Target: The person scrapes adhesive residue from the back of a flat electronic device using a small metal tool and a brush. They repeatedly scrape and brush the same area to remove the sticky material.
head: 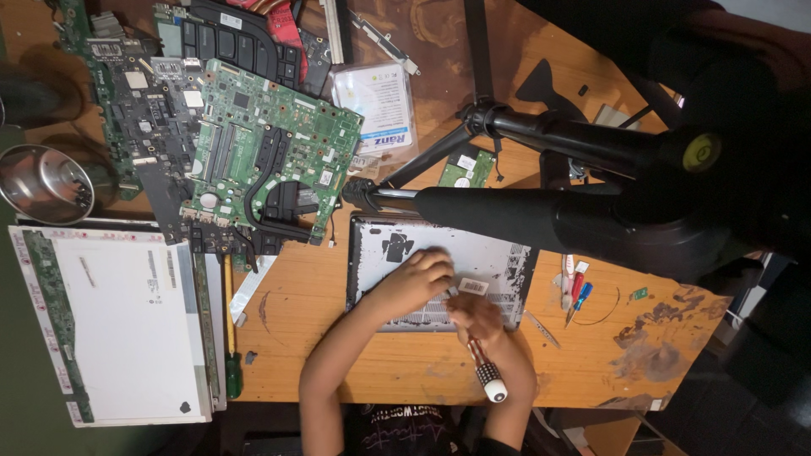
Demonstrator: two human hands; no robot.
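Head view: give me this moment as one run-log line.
left hand: pressing on laptop base | right hand: holding screwdriver | green circuit board: beyond, on table

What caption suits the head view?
Left hand steadies a grey laptop base while right hand works a screwdriver.
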